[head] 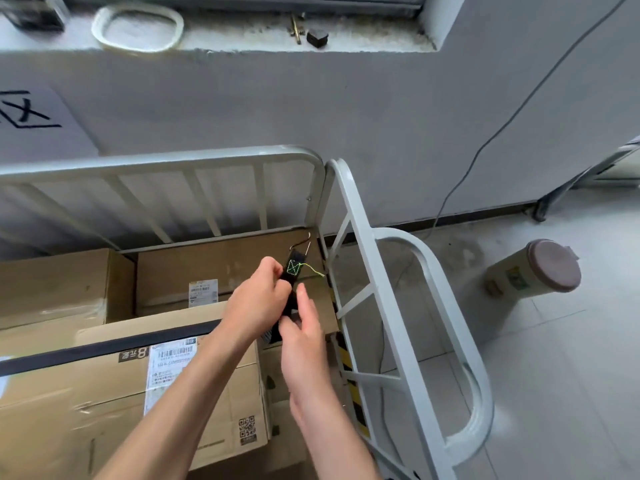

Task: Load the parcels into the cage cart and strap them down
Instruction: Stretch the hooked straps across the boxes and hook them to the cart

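Observation:
Several brown cardboard parcels fill the white cage cart [356, 216]: a labelled one in front [114, 389], one at the back [214, 261], another at the left [52, 282]. A black strap [97, 348] runs across the front parcel toward my hands. My left hand [258, 299] grips the strap's end [292, 268], which has green stitching and a metal hook [304, 243] pointing at the cart's right corner. My right hand [304, 337] pinches the strap just below, fingers partly extended. The buckle is mostly hidden between my hands.
A grey wall stands behind the cart, with a ledge holding a white ring [136, 27] and small hardware [317, 38]. A beige bin with a brown lid [535, 268] stands on the tiled floor to the right. A cable [485, 147] hangs down the wall.

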`<state>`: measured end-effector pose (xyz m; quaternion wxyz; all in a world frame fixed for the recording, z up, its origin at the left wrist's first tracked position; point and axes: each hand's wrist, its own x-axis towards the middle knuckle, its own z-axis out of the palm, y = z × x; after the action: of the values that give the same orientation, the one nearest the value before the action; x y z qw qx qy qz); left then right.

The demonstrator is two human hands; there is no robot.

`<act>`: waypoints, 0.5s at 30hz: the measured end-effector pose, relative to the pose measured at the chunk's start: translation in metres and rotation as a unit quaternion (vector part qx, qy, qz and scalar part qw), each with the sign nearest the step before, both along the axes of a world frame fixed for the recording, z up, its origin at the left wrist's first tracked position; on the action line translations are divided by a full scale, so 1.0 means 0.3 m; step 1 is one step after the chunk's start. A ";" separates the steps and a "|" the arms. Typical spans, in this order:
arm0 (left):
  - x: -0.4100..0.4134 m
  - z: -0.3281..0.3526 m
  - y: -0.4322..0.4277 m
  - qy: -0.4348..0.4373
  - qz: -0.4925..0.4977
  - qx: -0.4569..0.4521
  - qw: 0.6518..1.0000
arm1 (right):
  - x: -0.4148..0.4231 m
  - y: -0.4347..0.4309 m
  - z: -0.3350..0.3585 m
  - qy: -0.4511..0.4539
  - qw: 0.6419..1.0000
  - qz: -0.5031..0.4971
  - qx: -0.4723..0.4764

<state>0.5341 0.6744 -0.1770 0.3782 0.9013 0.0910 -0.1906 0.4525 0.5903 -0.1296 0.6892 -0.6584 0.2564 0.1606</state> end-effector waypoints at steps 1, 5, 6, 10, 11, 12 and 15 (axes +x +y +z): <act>-0.009 -0.002 0.000 -0.004 0.000 0.000 1.000 | -0.028 -0.016 0.044 -0.020 1.000 0.018 -0.007; -0.037 -0.002 0.019 0.006 0.013 -0.021 1.000 | -0.133 -0.142 0.276 -0.171 0.984 0.053 0.009; -0.039 -0.001 0.027 0.008 0.021 -0.028 0.999 | -0.151 -0.182 0.335 -0.205 0.977 0.055 0.018; -0.017 0.025 0.040 0.012 0.058 -0.063 0.996 | -0.155 -0.324 0.497 -0.287 0.948 0.116 0.072; -0.010 0.036 0.040 0.013 0.066 -0.077 0.995 | -0.149 -0.356 0.506 -0.297 0.944 0.117 0.079; -0.001 0.052 0.032 0.016 0.073 -0.085 0.994 | -0.137 -0.396 0.507 -0.306 0.941 0.114 0.087; 0.024 0.095 0.006 0.020 0.086 -0.078 0.993 | -0.072 -0.530 0.470 -0.294 0.945 0.088 0.110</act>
<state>0.5412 0.6761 -0.1484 0.4602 0.8540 0.1609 -0.1814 0.4311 0.4314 0.0114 0.7855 -0.6161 -0.0362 0.0468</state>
